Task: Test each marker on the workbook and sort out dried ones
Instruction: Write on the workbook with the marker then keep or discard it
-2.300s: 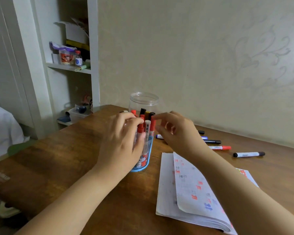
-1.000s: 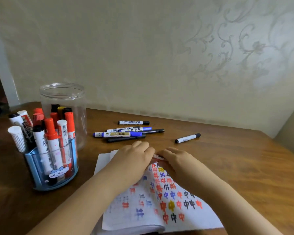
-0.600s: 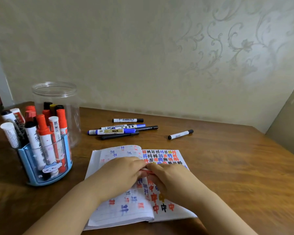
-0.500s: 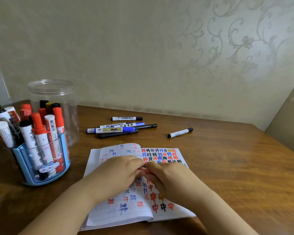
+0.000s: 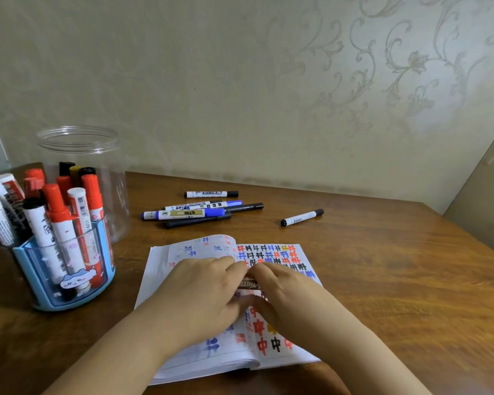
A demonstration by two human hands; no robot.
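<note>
Well, I see a brown wooden table pushed against a pale wall papered with a faint scrolling floral pattern. At the far left a blue pen holder stands packed with upright markers, mostly red-capped, some black and white; its left edge is cut off by the frame. Just behind it stands a clear plastic jar, open at the top. Further right, near the wall, a cluster of loose markers lies flat, blue and black ones touching or overlapping, and a single black-capped marker lies apart to their right.

Nearest me, the open workbook lies flat, its pages covered in red, blue, black and orange characters. My left hand and right hand meet over the middle of it, fingers curled, both gripping one marker that runs crosswise between them. Only a short stretch of its printed barrel shows in the gap between my fingertips; the ends and the cap are hidden inside the hands, so I cannot tell its colour or whether the cap is on. My forearms cover the lower pages.
</note>
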